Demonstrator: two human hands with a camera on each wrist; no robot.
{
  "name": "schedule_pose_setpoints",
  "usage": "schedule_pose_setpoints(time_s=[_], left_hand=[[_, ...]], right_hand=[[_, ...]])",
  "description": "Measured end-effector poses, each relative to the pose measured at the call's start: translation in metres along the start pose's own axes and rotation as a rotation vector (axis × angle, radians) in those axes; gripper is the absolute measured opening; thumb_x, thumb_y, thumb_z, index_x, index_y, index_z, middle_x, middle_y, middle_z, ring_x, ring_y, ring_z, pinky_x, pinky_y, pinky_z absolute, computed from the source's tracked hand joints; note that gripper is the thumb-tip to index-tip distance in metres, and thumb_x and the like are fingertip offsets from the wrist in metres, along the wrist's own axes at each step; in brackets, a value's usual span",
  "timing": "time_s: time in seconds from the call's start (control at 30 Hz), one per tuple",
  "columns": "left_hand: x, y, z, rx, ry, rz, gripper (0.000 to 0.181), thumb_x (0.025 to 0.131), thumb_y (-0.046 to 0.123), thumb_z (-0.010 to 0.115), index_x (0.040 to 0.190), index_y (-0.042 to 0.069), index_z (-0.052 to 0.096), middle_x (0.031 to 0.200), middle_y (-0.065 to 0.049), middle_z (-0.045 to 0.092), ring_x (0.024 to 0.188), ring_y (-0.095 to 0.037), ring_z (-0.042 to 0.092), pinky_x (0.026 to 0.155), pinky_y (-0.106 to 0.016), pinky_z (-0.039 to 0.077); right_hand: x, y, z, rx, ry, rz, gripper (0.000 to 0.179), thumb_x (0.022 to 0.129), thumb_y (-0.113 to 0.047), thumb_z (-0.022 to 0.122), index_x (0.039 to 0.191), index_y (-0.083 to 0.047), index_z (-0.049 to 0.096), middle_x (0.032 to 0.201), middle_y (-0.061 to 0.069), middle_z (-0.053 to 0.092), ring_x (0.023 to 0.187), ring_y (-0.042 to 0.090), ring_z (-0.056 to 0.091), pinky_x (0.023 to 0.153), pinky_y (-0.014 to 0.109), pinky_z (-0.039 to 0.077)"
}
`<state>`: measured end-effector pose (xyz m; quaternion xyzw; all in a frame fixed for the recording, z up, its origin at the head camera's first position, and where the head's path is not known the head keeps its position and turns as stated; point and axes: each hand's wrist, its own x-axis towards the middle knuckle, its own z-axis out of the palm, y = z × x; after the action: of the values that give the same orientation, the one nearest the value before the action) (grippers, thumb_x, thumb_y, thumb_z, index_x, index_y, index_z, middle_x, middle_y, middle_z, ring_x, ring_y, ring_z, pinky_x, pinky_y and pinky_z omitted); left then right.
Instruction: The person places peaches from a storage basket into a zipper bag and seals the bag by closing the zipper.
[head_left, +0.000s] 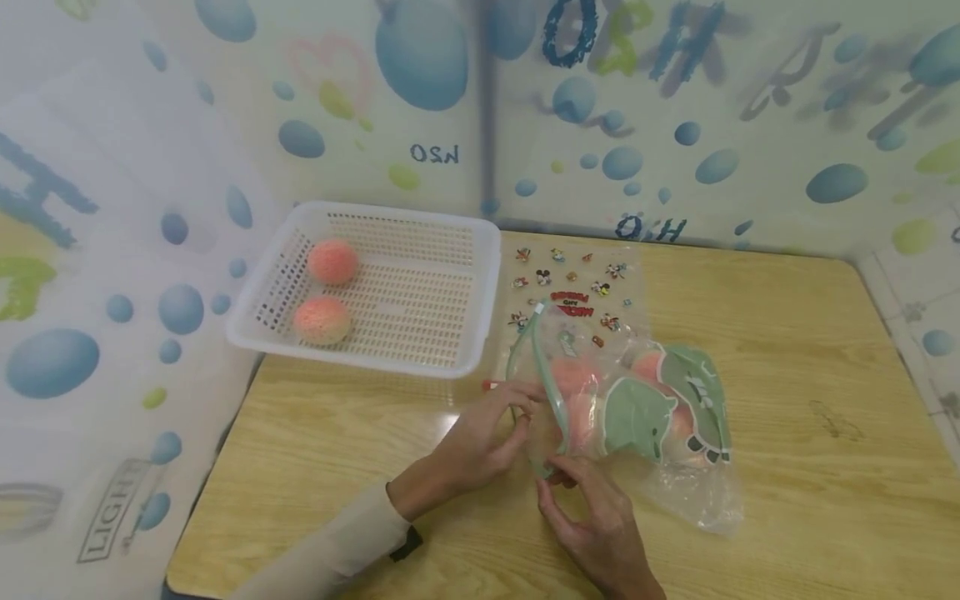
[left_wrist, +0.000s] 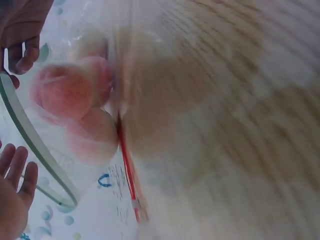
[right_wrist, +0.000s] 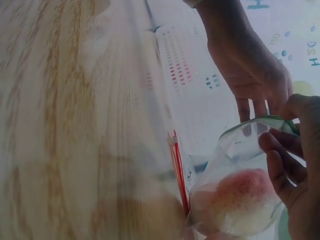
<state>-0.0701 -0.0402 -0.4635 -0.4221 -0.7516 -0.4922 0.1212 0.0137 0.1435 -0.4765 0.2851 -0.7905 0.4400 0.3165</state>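
A clear zip bag [head_left: 636, 417] with a green zip edge and green prints lies on the table, its mouth gaping toward the left hand. Several pink-and-cream peach-like balls [left_wrist: 62, 92] sit inside it. My right hand [head_left: 600, 521] pinches the near end of the green edge between thumb and fingers. My left hand [head_left: 480, 437] is at the bag's mouth, fingers fairly straight beside the green edge; whether they touch the plastic I cannot tell. Under the bag lies a flat clear bag [head_left: 517, 283] with cartoon prints and a red zip [left_wrist: 127, 165].
A white perforated basket [head_left: 491, 292] stands at the back left of the wooden table [head_left: 315, 442]. It holds two peach-like balls [head_left: 333, 262]. Patterned sheeting [head_left: 517, 142] rises behind the table and along its left side.
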Motion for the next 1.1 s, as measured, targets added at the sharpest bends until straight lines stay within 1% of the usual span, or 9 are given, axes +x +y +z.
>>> schedule_pose_setpoints(time_s=[0.13,0.27,0.47,0.53,0.7,0.8,0.9,1.0,1.1], left_hand=[[-0.006,-0.002,-0.007,0.088,0.010,0.018,0.020,0.088,-0.008,0.059,0.106,0.000,0.057,0.117,-0.013,0.066,0.116,-0.025,0.063,0.101,-0.034,0.049],[-0.013,-0.004,-0.014,0.132,0.019,0.021,0.022,0.086,-0.009,0.061,0.105,0.001,0.060,0.112,-0.010,0.064,0.109,-0.023,0.064,0.099,-0.032,0.050],[-0.013,-0.006,-0.016,0.148,0.021,0.042,0.019,0.086,-0.007,0.063,0.102,0.003,0.063,0.107,-0.006,0.063,0.098,-0.017,0.066,0.083,-0.027,0.056],[-0.011,-0.006,-0.017,0.165,0.015,0.065,0.017,0.087,-0.006,0.062,0.102,0.003,0.064,0.107,-0.005,0.063,0.096,-0.016,0.066,0.081,-0.026,0.056],[0.006,-0.004,-0.023,0.259,-0.005,0.159,0.018,0.087,-0.004,0.060,0.104,-0.001,0.065,0.110,-0.009,0.063,0.099,-0.020,0.065,0.087,-0.022,0.053],[0.025,-0.003,-0.030,0.395,-0.026,0.201,0.029,0.081,-0.008,0.063,0.110,-0.003,0.066,0.116,-0.014,0.064,0.104,-0.026,0.063,0.091,-0.028,0.053],[0.051,-0.008,-0.036,0.626,-0.139,0.165,0.046,0.078,-0.010,0.069,0.123,-0.001,0.065,0.128,-0.016,0.062,0.114,-0.032,0.059,0.094,-0.037,0.052],[0.078,-0.022,-0.038,0.875,-0.347,0.101,0.058,0.081,-0.004,0.073,0.137,0.006,0.060,0.140,-0.014,0.057,0.124,-0.033,0.053,0.093,-0.040,0.053],[0.100,-0.039,-0.035,0.985,-0.530,0.063,0.064,0.085,0.004,0.077,0.144,0.014,0.056,0.144,-0.013,0.053,0.126,-0.031,0.051,0.090,-0.039,0.053]], right_hand=[[0.006,-0.001,-0.003,0.014,0.058,-0.056,0.028,0.100,-0.017,0.064,0.099,0.011,0.067,0.090,0.013,0.067,0.073,0.021,0.063,0.066,0.024,0.053],[0.013,-0.002,-0.006,0.043,0.111,-0.099,0.026,0.098,-0.013,0.066,0.098,0.013,0.068,0.089,0.015,0.068,0.072,0.022,0.063,0.066,0.024,0.052],[0.020,-0.005,-0.011,0.017,0.223,-0.148,0.026,0.096,-0.012,0.068,0.091,0.013,0.068,0.082,0.017,0.069,0.066,0.022,0.061,0.065,0.020,0.052],[0.021,-0.006,-0.013,-0.010,0.270,-0.146,0.028,0.096,-0.014,0.069,0.088,0.013,0.067,0.079,0.017,0.068,0.063,0.022,0.060,0.065,0.019,0.052],[0.028,-0.007,-0.020,-0.084,0.376,-0.120,0.033,0.094,-0.018,0.070,0.081,0.011,0.066,0.070,0.016,0.065,0.057,0.023,0.056,0.067,0.017,0.050],[0.033,-0.006,-0.025,-0.088,0.415,-0.115,0.033,0.093,-0.018,0.071,0.080,0.012,0.066,0.068,0.017,0.064,0.056,0.023,0.055,0.067,0.017,0.049],[0.038,-0.004,-0.029,-0.048,0.442,-0.124,0.031,0.092,-0.015,0.072,0.081,0.013,0.066,0.069,0.019,0.065,0.058,0.023,0.055,0.067,0.019,0.049],[0.040,-0.002,-0.031,-0.024,0.454,-0.127,0.029,0.091,-0.013,0.072,0.081,0.013,0.066,0.070,0.020,0.065,0.060,0.022,0.056,0.069,0.018,0.049],[0.040,-0.002,-0.031,0.009,0.461,-0.133,0.026,0.090,-0.010,0.072,0.080,0.013,0.066,0.070,0.021,0.066,0.062,0.022,0.058,0.071,0.018,0.050]])
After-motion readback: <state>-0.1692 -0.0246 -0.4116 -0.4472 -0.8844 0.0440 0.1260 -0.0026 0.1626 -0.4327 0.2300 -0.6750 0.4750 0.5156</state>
